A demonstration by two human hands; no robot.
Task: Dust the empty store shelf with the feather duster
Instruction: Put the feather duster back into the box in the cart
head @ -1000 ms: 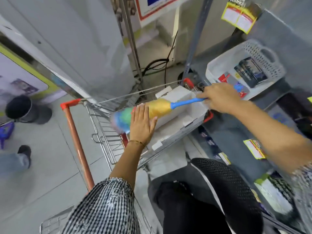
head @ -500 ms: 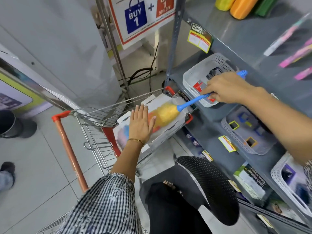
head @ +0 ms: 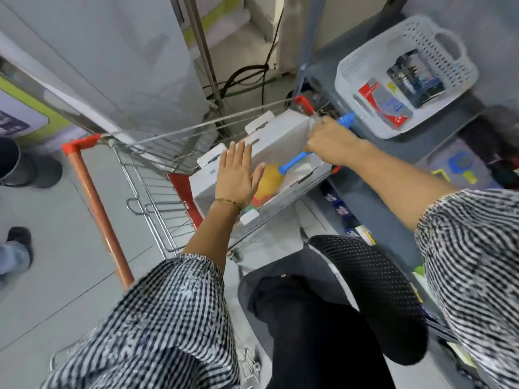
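The feather duster (head: 269, 181) has a blue plastic handle and a yellow, red and green fluffy head. Its head lies inside a white cardboard box (head: 283, 138) in the shopping cart (head: 157, 175). My right hand (head: 331, 144) is shut on the blue handle, whose end sticks out past my fingers. My left hand (head: 238, 175) hovers flat and open over the box, covering part of the duster head. The grey store shelf (head: 362, 197) stands to the right of the cart.
A white perforated basket (head: 365, 66) with packaged goods sits on the shelf. More baskets and price tags fill lower shelves. A black mesh stool (head: 373, 293) is under me. Another person's feet (head: 16, 248) and a black bin (head: 22, 164) are at left. Cables lie by a metal pole.
The duster head has gone deeper into the white box. My right hand has moved left and down with the handle. The view has tilted downward again.
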